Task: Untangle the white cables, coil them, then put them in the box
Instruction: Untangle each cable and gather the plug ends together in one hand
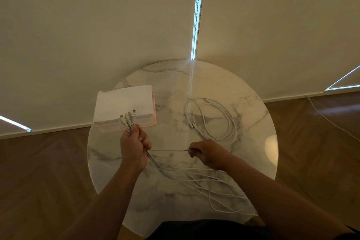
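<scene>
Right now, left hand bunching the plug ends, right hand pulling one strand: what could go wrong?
1. The right hand pulls one strand taut out of the cable bundle gripped in the left hand; the loose cables below cross each other, so pulling may tighten a knot.
2. Those cables trail to the near edge of the table and could slide off.

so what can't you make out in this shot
Head view only.
Plug types on the cable ends: too small and dim.
Cable count in the left hand: fingers cover them.
Inside of the box: only its white top and pink side show.
Loose cables: partly under the right forearm, crossings too fine to trace.
Floor cable: cut off by the right edge.
</scene>
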### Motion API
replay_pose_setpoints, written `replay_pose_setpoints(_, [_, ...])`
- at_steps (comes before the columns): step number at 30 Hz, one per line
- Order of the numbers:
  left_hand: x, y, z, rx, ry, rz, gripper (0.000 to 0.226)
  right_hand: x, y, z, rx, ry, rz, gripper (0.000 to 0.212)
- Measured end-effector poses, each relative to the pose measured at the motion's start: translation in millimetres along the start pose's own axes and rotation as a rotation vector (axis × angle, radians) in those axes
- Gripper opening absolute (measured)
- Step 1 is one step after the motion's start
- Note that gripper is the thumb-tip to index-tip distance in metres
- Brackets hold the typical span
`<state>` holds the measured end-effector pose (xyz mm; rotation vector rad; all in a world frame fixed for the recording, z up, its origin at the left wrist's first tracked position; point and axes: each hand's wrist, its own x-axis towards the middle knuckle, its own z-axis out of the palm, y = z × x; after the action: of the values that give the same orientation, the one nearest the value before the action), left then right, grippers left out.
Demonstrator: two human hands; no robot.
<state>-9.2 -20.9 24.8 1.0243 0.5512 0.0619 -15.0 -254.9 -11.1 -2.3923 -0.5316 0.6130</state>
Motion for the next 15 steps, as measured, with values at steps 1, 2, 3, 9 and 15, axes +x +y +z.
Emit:
replay_pose_setpoints(1, [2.7, 2.9, -2.1, -0.002, 0.019, 0.008, 0.034, -2.6, 2.1, -2.8, 0.053, 0.005, 0.031, 0.017])
replay_pose_setpoints(2, [4.8, 5.4, -3.8, 0.0, 0.034, 0.017, 0.035, -5.6, 3.9, -5.3, 0.12, -0.001, 0.071, 0.019])
replay_pose_setpoints(3, [6.4, 6.6, -5.0, 0.003, 0.042, 0.025, 0.036, -9.1, 5.0, -8.1, 0.195, -0.016, 0.11, 0.021])
replay_pose_setpoints(9, [23.3, 11.6, -23.5, -0.018, 0.129, 0.04, 0.036, -32.6, 31.8, -19.0, 0.286, -0.118, 0.275, 0.029])
replay_pose_setpoints(15, [38.3, 16.1, -50.8, -0.011, 0.213, 0.064, 0.037, -69.0, 84.9, -13.2, 0.326, -0.159, 0.498, 0.036])
